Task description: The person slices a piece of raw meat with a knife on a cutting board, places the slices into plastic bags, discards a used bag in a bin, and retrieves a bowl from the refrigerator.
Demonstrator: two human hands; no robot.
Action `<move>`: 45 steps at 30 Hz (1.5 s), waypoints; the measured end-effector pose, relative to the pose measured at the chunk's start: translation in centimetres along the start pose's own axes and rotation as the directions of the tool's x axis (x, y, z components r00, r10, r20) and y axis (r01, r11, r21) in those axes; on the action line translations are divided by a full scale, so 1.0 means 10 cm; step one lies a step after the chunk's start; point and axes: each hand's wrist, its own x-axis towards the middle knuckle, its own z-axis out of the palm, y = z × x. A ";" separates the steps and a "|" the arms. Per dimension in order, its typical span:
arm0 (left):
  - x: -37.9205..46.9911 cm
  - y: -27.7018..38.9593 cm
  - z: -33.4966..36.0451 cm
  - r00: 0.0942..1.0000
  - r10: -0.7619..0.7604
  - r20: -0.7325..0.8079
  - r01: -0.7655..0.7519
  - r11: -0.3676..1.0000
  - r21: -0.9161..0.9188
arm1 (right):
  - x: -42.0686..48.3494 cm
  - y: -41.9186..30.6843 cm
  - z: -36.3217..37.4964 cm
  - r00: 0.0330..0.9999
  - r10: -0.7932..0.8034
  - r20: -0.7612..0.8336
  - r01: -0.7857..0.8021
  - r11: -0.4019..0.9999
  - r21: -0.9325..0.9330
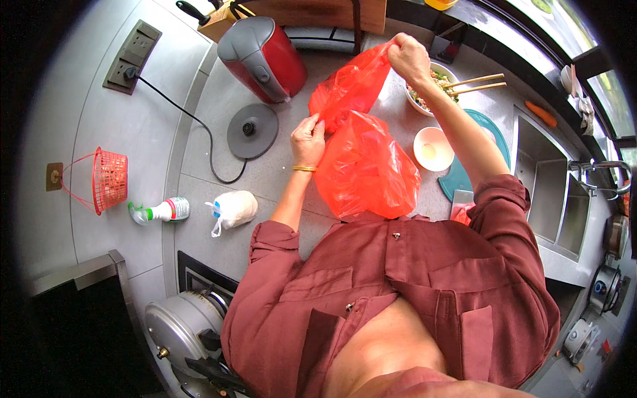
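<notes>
A red plastic bag (368,164) is stretched between my two hands above the grey counter. My left hand (307,142), with a gold bracelet at the wrist, pinches the bag's gathered middle. Higher up and to the right, my right hand (410,57) grips the top end of the bag in a fist. The lower part is puffed out in front of my chest; what it contains, if anything, cannot be made out. Behind my right forearm is a white bowl (413,102) of chopped mixture, with a pair of chopsticks (475,84) resting in it.
A red and grey electric kettle (264,59) stands off its base (251,132) at the back left. A small bowl (433,149) and a teal cutting board (450,181) lie right, before the sink (540,174). A spray bottle (169,209), a white bag (236,211) and a pressure cooker (184,331) are left.
</notes>
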 end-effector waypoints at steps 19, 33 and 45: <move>0.96 0.77 0.39 0.813 0.249 0.527 -0.415 0.882 0.222 | -0.16 0.08 -0.82 0.806 -0.478 0.348 0.339 0.856 0.391; 0.03 0.63 -0.20 0.756 -0.117 0.644 -0.382 0.720 0.579 | -0.11 -0.12 -0.93 0.922 -0.062 0.383 -0.226 0.716 0.660; 0.36 0.93 -0.25 0.733 0.060 0.677 -0.595 0.538 0.597 | -0.16 0.13 -0.94 0.847 -0.253 0.468 -0.100 0.789 0.606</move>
